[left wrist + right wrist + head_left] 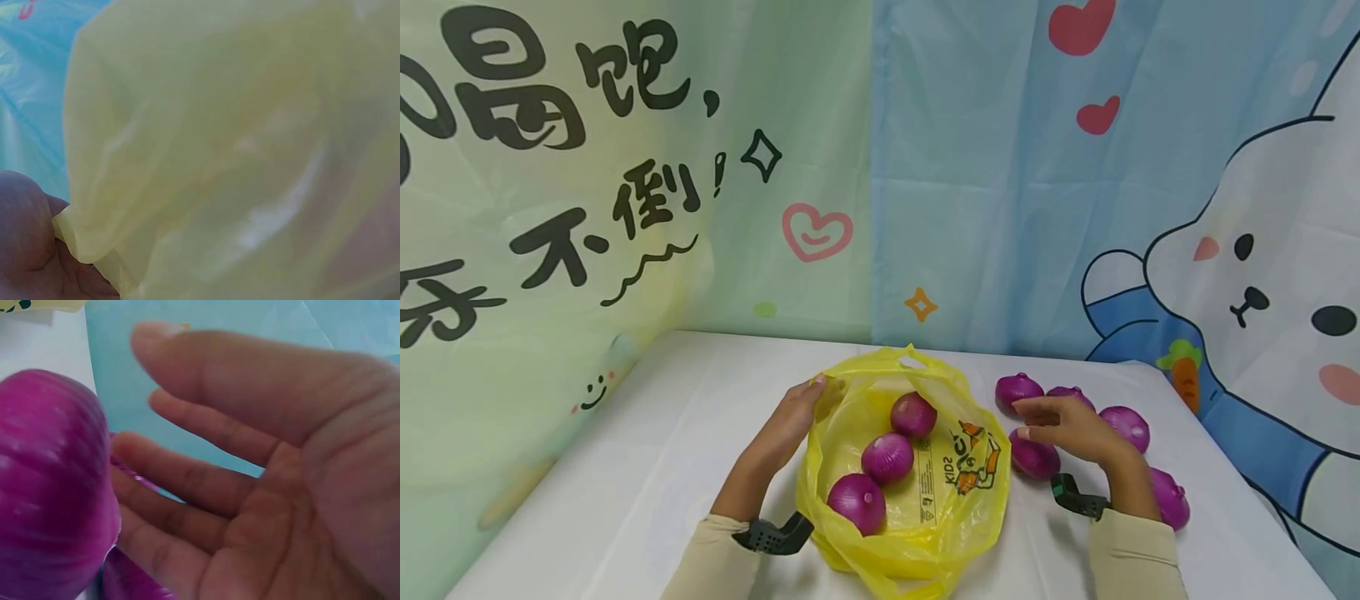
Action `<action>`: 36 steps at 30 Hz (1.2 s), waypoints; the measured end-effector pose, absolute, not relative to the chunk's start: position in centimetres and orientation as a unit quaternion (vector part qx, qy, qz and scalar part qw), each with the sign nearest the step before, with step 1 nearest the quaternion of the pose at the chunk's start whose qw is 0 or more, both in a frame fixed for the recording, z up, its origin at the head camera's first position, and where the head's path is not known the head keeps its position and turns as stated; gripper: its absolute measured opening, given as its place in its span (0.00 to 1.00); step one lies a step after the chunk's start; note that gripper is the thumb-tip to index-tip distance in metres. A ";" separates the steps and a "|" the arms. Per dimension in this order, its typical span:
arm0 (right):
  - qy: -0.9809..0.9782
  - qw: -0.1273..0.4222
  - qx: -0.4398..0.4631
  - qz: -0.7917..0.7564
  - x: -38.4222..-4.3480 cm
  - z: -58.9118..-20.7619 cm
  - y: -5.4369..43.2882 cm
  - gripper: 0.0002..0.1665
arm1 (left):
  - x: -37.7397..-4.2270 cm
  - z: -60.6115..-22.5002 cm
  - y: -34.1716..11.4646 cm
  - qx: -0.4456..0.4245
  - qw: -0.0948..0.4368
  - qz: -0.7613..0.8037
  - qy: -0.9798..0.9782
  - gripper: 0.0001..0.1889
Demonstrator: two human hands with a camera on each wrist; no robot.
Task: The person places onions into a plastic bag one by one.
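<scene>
A yellow plastic bag (pixel 910 533) stands with its mouth spread wide on the white table. Inside it lie three red onions (pixel 887 458) in a slanting row. At the bag's left rim my left hand (pixel 792 421) pinches the plastic; in the left wrist view the film (pixel 200 144) hides most of the fingers. My right hand (pixel 1067 425) hovers right of the bag, fingers extended and holding nothing. Just below its fingertips sits a red onion (pixel 1035 457), and in the right wrist view a large onion (pixel 50 487) appears beside the open palm.
Several more red onions surround the right hand: one behind the fingertips (pixel 1018 390), one farther right (pixel 1126 427) and one by the right sleeve (pixel 1169 498). A printed cloth backdrop (pixel 955 208) hangs behind the white table (pixel 700 417).
</scene>
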State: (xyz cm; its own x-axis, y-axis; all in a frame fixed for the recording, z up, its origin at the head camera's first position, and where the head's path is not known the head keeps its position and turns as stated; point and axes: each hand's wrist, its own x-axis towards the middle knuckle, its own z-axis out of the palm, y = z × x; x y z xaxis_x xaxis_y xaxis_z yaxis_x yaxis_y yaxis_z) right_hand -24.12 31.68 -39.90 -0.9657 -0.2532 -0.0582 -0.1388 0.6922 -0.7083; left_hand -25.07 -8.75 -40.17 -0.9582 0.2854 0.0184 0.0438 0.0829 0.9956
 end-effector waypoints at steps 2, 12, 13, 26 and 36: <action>0.912 0.097 -0.109 -0.384 -24.0 -39.9 31.8 0.37 | -25.1 -40.1 -8.7 0.111 0.089 0.668 0.731 0.26; 0.919 0.124 -0.119 -0.355 -24.0 -40.3 31.1 0.40 | -25.2 -40.2 -8.7 0.111 0.096 0.671 0.726 0.27; 0.920 0.124 -0.120 -0.352 -24.1 -40.3 31.1 0.40 | -25.2 -40.3 -8.7 0.111 0.097 0.671 0.727 0.27; 0.937 0.126 -0.121 -0.303 -24.5 -40.6 30.4 0.24 | -25.1 -40.4 -8.7 0.107 0.099 0.669 0.729 0.26; 0.939 0.123 -0.097 -0.307 -24.6 -40.8 30.0 0.25 | -25.1 -40.4 -8.7 0.114 0.097 0.663 0.733 0.27</action>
